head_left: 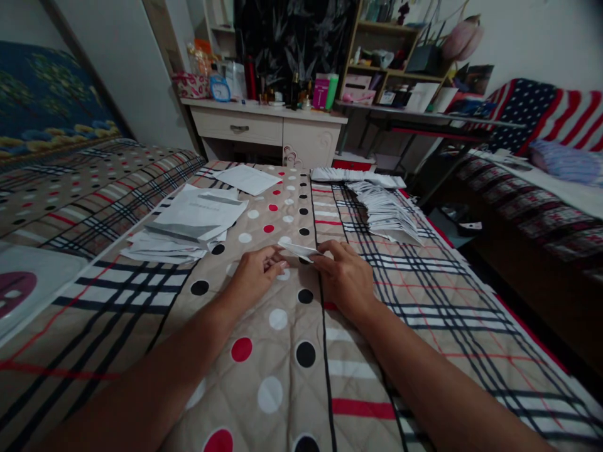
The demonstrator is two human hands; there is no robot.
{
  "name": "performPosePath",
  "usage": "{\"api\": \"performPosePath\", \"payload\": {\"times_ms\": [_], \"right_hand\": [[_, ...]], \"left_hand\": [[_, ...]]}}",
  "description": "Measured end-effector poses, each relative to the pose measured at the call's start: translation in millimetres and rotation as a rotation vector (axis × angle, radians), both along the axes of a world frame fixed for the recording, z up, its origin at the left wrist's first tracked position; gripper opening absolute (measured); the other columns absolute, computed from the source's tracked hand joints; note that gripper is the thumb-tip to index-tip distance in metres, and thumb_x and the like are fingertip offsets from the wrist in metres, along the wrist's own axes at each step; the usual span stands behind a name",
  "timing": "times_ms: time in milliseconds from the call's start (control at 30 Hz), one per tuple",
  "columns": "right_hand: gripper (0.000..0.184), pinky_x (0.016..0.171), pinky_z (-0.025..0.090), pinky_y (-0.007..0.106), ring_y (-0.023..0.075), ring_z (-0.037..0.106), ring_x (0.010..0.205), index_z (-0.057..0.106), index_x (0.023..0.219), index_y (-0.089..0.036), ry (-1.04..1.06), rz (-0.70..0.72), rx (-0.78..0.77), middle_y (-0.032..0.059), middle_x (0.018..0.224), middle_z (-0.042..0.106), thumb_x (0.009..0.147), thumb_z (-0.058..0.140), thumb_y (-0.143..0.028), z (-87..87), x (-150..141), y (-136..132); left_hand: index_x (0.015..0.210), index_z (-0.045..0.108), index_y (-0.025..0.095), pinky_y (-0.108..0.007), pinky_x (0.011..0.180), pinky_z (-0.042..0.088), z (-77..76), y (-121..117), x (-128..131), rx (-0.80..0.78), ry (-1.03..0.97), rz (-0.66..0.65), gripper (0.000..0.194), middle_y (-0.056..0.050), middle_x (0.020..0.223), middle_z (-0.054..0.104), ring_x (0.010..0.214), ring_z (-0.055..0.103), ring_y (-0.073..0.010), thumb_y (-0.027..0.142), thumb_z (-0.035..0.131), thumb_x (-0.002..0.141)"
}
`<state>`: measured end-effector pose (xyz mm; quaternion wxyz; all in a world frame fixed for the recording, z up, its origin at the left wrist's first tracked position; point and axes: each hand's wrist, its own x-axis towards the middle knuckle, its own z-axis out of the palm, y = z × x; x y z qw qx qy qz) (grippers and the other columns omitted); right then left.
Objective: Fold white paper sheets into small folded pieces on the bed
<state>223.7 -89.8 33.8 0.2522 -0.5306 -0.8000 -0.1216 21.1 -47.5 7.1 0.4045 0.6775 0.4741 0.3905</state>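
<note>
Between my two hands is a small folded white paper [299, 250], raised a little above the patterned bedspread [264, 402]. My left hand [257, 271] pinches its left end with thumb and fingers. On the other side, my right hand [346, 273] grips the right end, its fingers curled over the paper. To the left lies a loose pile of flat white and grey paper sheets [195, 213], with one more white sheet [249, 179] beyond it. At the right, a fanned row of folded white papers [384, 210] rests on the bedspread.
A long white bundle [358, 177] lies behind the fanned row. At the far left is a whitish translucent item with a purple patch [42, 282]. A dresser [254, 125] with bottles and a blue clock [219, 88] stands beyond the bed. Another bed [556, 188] is at right.
</note>
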Motion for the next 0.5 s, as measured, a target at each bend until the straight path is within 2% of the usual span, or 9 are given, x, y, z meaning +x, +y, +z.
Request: {"api": "performPosePath", "payload": {"times_ms": [133, 200, 267, 367, 500], "right_hand": [[0.022, 0.069, 0.044, 0.027, 0.0163, 0.062, 0.086, 0.075, 0.099, -0.024, -0.085, 0.018, 0.147, 0.0033, 0.104, 0.07, 0.091, 0.057, -0.015, 5.2, 53, -3], [0.023, 0.073, 0.045, 0.027, 0.0166, 0.062, 0.091, 0.075, 0.099, -0.025, -0.141, -0.022, 0.205, 0.0035, 0.105, 0.07, 0.09, 0.057, -0.014, 5.7, 87, -4], [0.022, 0.07, 0.043, 0.026, 0.0167, 0.062, 0.091, 0.076, 0.093, -0.025, -0.211, -0.08, 0.293, 0.0033, 0.103, 0.071, 0.089, 0.058, -0.013, 4.7, 121, -3], [0.02, 0.064, 0.04, 0.026, 0.0153, 0.062, 0.087, 0.076, 0.091, -0.025, -0.306, -0.177, 0.295, 0.0039, 0.104, 0.07, 0.089, 0.058, -0.016, 1.7, 160, 1], [0.019, 0.061, 0.036, 0.025, 0.0158, 0.06, 0.089, 0.076, 0.089, -0.025, -0.35, -0.241, 0.285, 0.0044, 0.102, 0.07, 0.091, 0.057, -0.022, -3.1, 186, 10]], "left_hand": [[0.122, 0.064, 0.013, -0.028, 0.068, 0.055, 2.2, -2, 1, -0.024, -0.036, 0.007, 0.042, -0.003, 0.079, 0.071, 0.07, 0.067, -0.0142, 0.018, 0.061, 0.08], [0.122, 0.065, 0.012, -0.028, 0.069, 0.055, 1.7, -1, 1, -0.032, -0.034, -0.001, 0.043, -0.003, 0.079, 0.071, 0.069, 0.067, -0.014, 0.018, 0.06, 0.079], [0.121, 0.065, 0.012, -0.028, 0.069, 0.056, 0.3, 0, 1, -0.033, -0.033, -0.003, 0.043, -0.004, 0.08, 0.072, 0.07, 0.068, -0.0144, 0.017, 0.06, 0.079], [0.12, 0.066, 0.013, -0.028, 0.068, 0.056, -2.9, 2, 1, -0.017, -0.022, -0.007, 0.042, -0.004, 0.081, 0.073, 0.071, 0.068, -0.0151, 0.018, 0.059, 0.079], [0.115, 0.069, 0.015, -0.028, 0.068, 0.056, -4.9, 2, 1, 0.01, 0.016, 0.01, 0.037, -0.004, 0.082, 0.074, 0.072, 0.068, -0.0155, 0.02, 0.06, 0.079]]}}
